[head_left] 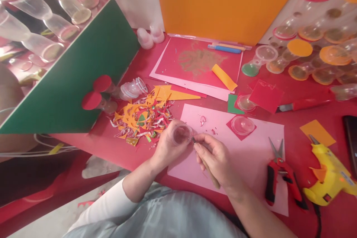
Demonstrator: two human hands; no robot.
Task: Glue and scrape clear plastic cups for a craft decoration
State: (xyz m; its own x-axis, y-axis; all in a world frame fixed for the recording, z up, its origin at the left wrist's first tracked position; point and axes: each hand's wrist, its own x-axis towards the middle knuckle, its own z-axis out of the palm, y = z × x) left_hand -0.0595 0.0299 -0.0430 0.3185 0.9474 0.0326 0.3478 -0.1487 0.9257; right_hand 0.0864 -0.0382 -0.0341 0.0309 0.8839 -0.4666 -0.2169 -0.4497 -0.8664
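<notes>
My left hand (169, 143) is closed around a small clear plastic cup (181, 134), its round opening tilted up toward me. Between the fingers of my right hand (213, 153) is a slim tool with a brown handle (211, 174). Its dark tip touches or nearly touches the right side of the cup's rim; the exact kind of tool is hard to make out. Both hands are over a pink sheet (200, 171), where small red shavings (214, 131) lie. Just right of them, a clear cup (242, 125) sits on a red square.
Orange and red paper scraps (139, 115) are heaped at left, before a green board (92, 55). Red-handled snips (281, 178) and a yellow glue gun (329, 174) lie at right. Joined clear cups (312, 55) stand at back right. A blue pen (225, 48) lies near the orange board (228, 3).
</notes>
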